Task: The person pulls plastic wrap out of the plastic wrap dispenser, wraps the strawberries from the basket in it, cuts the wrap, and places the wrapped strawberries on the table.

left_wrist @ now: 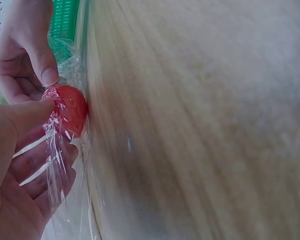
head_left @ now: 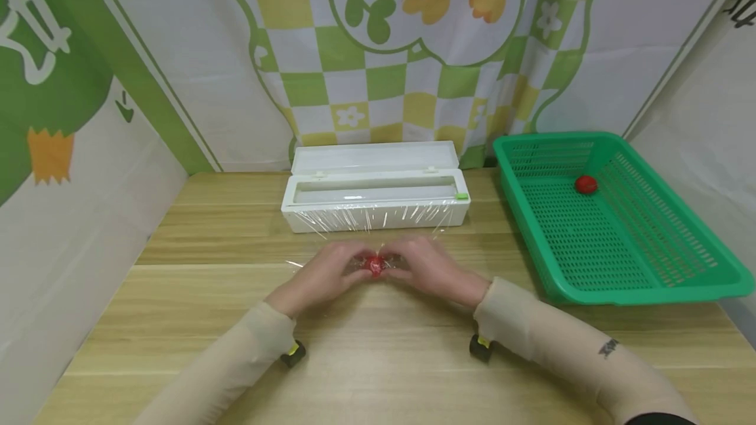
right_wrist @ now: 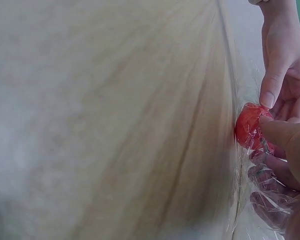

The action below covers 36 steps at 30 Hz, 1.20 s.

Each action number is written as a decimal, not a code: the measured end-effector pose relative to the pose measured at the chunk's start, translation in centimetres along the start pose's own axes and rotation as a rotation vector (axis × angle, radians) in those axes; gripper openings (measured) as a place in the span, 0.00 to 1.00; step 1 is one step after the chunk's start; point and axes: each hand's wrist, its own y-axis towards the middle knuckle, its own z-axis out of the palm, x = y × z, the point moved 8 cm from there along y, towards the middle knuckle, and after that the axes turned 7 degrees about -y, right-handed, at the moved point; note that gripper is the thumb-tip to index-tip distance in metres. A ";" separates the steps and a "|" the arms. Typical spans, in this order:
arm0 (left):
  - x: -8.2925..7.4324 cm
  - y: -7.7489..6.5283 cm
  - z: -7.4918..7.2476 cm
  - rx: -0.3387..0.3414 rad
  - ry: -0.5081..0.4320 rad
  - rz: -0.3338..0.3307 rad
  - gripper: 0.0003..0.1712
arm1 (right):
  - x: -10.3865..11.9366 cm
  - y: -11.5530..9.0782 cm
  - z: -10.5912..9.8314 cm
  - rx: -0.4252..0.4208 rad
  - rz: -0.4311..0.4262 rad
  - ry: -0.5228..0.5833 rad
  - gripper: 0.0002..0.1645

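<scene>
A small red tomato (head_left: 375, 265), with clear cling film (left_wrist: 57, 165) gathered round it, is between the two hands on the wooden table. My left hand (head_left: 328, 274) holds it from the left, thumb pressed on the film-covered tomato (left_wrist: 72, 111) in the left wrist view. From the right, my right hand (head_left: 426, 269) pinches its other side; the right wrist view shows that thumb on the tomato (right_wrist: 248, 126) and the fingers behind crumpled film. The film stretches from the hands back to a white cling film box (head_left: 378, 216), its lid raised.
A green plastic basket (head_left: 534, 241) stands at the right with another red tomato (head_left: 586, 184) inside. A bright green piece (head_left: 461, 196) sits on the film box's right end. Behind the table hangs a patterned curtain (head_left: 386, 84).
</scene>
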 end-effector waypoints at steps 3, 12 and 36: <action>0.0 0.1 0.0 -0.001 0.015 0.003 0.20 | -0.2 0.1 0.1 0.004 0.013 0.012 0.17; -0.7 0.0 -0.3 -0.034 0.144 0.042 0.21 | -0.6 0.3 0.2 -0.001 0.017 0.039 0.16; -1.7 0.4 0.0 -0.049 0.063 0.146 0.15 | -0.8 -0.6 -0.9 -0.033 0.036 -0.006 0.17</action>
